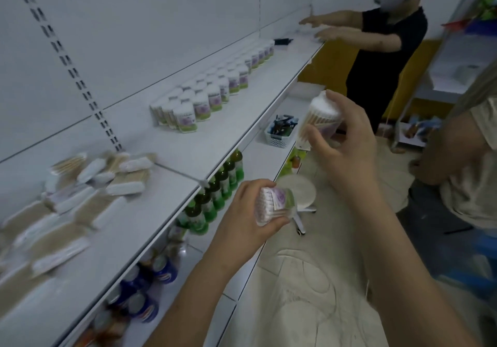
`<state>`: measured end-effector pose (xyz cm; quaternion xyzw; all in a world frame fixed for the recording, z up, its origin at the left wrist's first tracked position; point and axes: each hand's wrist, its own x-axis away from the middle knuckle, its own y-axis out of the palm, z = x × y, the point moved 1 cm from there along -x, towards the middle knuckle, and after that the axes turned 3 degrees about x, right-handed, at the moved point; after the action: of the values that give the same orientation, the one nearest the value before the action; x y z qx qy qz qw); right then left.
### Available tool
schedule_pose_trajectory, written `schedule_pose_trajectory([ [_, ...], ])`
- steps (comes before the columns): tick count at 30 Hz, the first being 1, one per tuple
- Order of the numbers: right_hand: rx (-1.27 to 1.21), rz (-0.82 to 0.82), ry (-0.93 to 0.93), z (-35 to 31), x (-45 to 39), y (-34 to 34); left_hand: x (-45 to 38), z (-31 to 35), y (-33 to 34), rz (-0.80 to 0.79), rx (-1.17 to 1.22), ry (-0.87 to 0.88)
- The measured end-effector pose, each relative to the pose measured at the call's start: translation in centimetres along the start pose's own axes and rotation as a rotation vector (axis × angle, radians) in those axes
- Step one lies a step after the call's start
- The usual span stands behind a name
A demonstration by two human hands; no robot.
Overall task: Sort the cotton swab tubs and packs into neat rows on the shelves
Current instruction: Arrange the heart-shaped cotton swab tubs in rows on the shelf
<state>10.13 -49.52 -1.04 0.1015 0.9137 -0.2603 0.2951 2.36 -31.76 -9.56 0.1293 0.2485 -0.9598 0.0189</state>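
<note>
My left hand (pixel 250 217) grips a clear tub of cotton swabs (pixel 273 204) with a purple and green label, held on its side off the shelf's front edge. My right hand (pixel 347 142) holds a second swab tub (pixel 321 116), tilted, its white swab tips showing at the top. Several matching tubs stand in neat rows (pixel 212 94) along the middle of the white shelf (pixel 215 134). At the near left of the shelf, flat packs of wooden-stick swabs (pixel 70 198) lie in a loose pile, blurred.
Another person in a black shirt (pixel 387 51) reaches over the shelf's far end. A third person (pixel 468 163) stands at my right. Green bottles (pixel 215 198) and blue cans (pixel 150 287) fill the lower shelf. A white basket (pixel 281 131) sits there too. A stool (pixel 295 193) stands on the floor.
</note>
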Motion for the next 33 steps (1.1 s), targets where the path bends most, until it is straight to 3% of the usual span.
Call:
schedule_pose_trajectory([
  [7,-0.027,-0.039,0.010,6.9,-7.6,2.5,-10.4,-0.4,1.5,0.117,0.043,-0.043],
  [15,-0.072,-0.054,-0.010,11.8,-19.0,9.7,-24.0,-2.1,-0.2,0.191,-0.022,0.072],
  [25,-0.198,-0.147,-0.013,18.4,-30.1,19.2,-35.1,-4.7,-2.5,0.283,-0.121,-0.035],
  [33,-0.324,-0.302,-0.033,24.3,-39.8,27.3,-43.9,-6.4,-0.7,0.495,-0.200,-0.135],
])
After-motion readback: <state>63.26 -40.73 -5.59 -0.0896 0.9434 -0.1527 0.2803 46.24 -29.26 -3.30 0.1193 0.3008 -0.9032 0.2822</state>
